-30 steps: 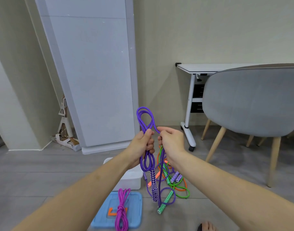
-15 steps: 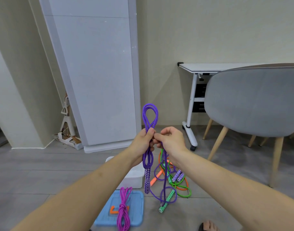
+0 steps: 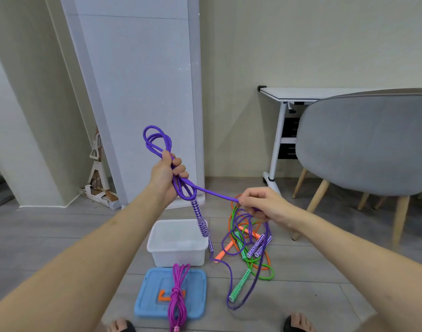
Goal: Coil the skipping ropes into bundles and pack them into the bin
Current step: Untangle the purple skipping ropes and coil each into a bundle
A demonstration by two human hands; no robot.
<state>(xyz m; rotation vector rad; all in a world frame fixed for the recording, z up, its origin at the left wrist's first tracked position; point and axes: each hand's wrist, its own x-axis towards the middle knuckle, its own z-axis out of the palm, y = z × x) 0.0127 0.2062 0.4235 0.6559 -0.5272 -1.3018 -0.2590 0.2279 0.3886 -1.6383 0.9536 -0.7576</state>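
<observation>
**A:** Where was the purple rope (image 3: 212, 193) just then?

**B:** Up in the air, between both hands. The left hand (image 3: 168, 173) was raised, fingers curled round a bunch of loops; some stuck out above the fist, some hung just below it, with a patterned handle (image 3: 200, 220) dangling over the bin (image 3: 177, 245).

**A:** And the right hand (image 3: 265, 204)?

**B:** Lower and off to the right, pinching a single strand. That strand ran taut from the left fist, slanting down and rightward to the right fingers. Past them the rest dropped slack to the floor.

**A:** So which way did the loose length lie?

**B:** Below and to the right of the coil, nearer the right hand. It trailed down into the pile (image 3: 250, 250) of orange, green and purple ropes beside the bin. I'd judge the right hand had to carry the strand back toward the left fist for another wrap.

**A:** Anything packed?

**B:** Not that I could see. The bin looked bare inside. A magenta bundle (image 3: 179, 293) lay lengthwise on the blue lid (image 3: 147, 295), on the floor just in front of the bin, near the person's feet.
</observation>
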